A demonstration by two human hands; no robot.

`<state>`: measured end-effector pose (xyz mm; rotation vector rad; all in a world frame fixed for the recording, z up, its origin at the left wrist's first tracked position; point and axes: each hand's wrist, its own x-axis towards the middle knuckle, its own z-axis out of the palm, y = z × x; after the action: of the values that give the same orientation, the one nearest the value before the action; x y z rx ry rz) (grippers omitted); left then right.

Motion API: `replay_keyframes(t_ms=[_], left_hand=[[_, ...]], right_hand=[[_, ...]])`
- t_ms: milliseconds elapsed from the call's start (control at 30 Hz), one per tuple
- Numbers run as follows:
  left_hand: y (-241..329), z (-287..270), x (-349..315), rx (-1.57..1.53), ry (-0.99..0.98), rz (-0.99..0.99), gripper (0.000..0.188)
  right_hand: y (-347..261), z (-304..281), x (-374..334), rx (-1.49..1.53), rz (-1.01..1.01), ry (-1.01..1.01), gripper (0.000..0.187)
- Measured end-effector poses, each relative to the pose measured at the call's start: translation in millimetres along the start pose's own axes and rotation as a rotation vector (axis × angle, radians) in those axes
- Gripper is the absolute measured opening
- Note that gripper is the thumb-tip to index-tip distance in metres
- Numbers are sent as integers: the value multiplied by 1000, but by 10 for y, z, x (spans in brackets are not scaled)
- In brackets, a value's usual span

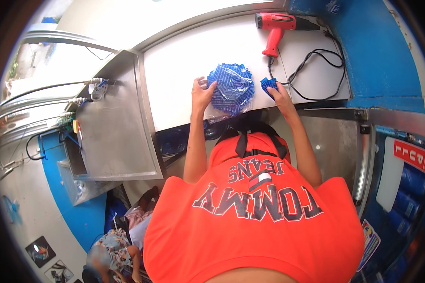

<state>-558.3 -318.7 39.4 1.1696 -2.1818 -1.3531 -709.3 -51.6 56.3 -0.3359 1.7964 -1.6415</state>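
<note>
On the white counter lies a clear plastic bag (231,89) packed with blue printed plastic pieces in a round bundle. My left hand (204,93) grips the bag's left side, the thumb over its face and the fingers at the edge. To the right of the bag, my right hand (281,96) pinches a small bunch of blue printed plastic pieces (268,85) like those in the bag. A narrow gap separates the bunch from the bag. Beyond my right hand rests a red heat gun (277,35) with a black nozzle, its handle pointing toward me.
The heat gun's black cord (301,70) loops across the counter (174,61) right of my hand. A steel sink (115,127) with hoses stands at the left. A blue wall (382,61) bounds the right. Another person (113,250) is at the lower left.
</note>
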Motion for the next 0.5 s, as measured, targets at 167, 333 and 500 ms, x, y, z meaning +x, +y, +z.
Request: replay_keyframes(t_ms=[167,333,500], left_hand=[[262,-80,-432,201,410,256,43],[493,-5,-853,-490,-173,6,23],[639,118,-802,-643,-377,-104,42]], right_hand=[[-87,165,314,-442,-65,-182,85],[-317,676,337,-713,-310,-142,81],[-576,638,185,-764,-288,23,90]])
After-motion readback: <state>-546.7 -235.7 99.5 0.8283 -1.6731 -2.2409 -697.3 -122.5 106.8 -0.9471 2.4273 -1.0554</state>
